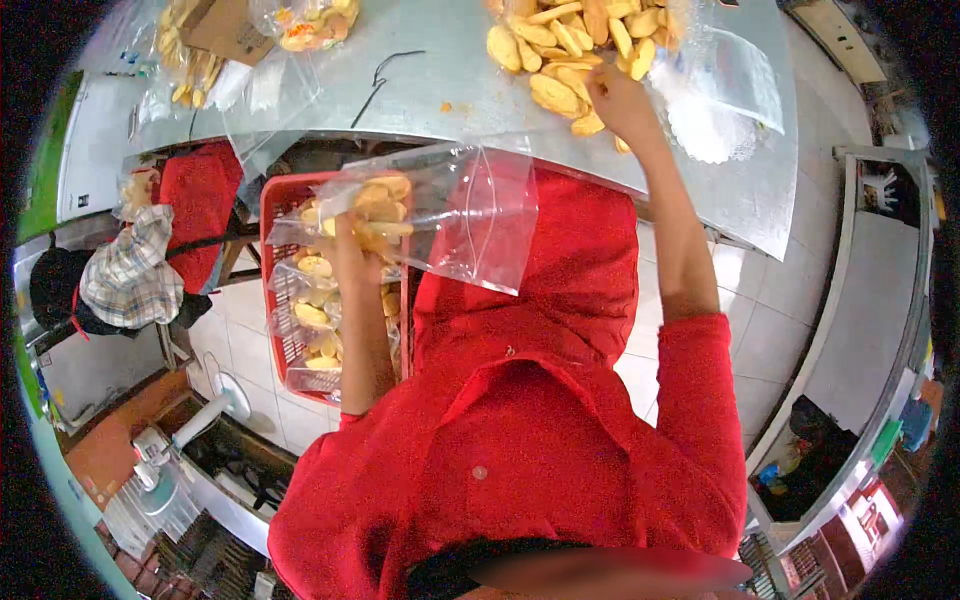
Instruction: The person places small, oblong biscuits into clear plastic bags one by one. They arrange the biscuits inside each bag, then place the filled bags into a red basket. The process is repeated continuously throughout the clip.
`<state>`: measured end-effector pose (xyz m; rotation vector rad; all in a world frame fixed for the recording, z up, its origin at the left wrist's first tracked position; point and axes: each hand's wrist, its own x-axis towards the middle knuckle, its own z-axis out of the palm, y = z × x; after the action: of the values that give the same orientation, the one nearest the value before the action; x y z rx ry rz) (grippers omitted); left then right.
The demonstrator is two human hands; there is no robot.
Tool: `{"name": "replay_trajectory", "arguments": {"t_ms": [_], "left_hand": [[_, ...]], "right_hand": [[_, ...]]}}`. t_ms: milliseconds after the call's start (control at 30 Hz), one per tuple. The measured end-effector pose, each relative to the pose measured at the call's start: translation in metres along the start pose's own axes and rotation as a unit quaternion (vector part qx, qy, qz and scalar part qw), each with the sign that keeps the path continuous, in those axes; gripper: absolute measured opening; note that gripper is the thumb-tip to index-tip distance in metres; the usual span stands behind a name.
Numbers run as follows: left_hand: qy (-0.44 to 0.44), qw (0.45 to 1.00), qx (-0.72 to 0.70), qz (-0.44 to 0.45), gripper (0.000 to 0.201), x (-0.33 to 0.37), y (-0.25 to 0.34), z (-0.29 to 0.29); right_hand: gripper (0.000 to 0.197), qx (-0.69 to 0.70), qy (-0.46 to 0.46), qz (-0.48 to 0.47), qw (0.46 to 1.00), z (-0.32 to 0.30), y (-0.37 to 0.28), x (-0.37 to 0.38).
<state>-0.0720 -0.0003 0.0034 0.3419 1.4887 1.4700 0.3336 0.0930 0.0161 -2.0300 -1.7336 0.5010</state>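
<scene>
My left hand grips a clear plastic zip bag that lies sideways over my lap and a red basket. Several yellow oval bread slices are inside the bag, at its left end. My right hand reaches to the near edge of a heap of yellow toasted bread slices on the metal table. Its fingers are bent and closed among the slices; what they hold, if anything, is hidden.
Below my left forearm, the red plastic basket holds several filled bags. A clear plastic sheet lies right of the heap. At the table's far left are a cardboard piece and more bagged food. Another person sits at the left.
</scene>
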Motion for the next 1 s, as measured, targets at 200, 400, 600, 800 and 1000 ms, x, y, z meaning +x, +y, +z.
{"name": "replay_trajectory", "arguments": {"t_ms": [200,400,600,800,1000], "left_hand": [[-0.085,0.995,-0.002,-0.046,0.027,-0.029,0.001,0.01],[-0.151,0.984,-0.023,-0.096,0.078,0.011,-0.049,-0.03],[-0.126,0.99,-0.037,-0.057,0.079,0.0,-0.042,-0.009],[-0.101,0.992,-0.043,-0.061,0.075,0.001,-0.042,0.001],[-0.128,0.987,-0.078,-0.049,0.065,0.02,-0.067,-0.022]], "right_hand": [[0.06,0.024,0.003,-0.067,0.997,0.035,0.067,0.071],[0.044,0.192,-0.015,0.068,0.979,0.012,0.061,0.07],[0.042,0.675,-0.014,0.17,0.718,-0.024,0.036,0.017],[0.043,0.321,0.096,0.135,0.932,-0.041,0.04,0.01],[0.027,-0.08,0.108,-0.148,0.98,0.011,0.01,0.033]]}}
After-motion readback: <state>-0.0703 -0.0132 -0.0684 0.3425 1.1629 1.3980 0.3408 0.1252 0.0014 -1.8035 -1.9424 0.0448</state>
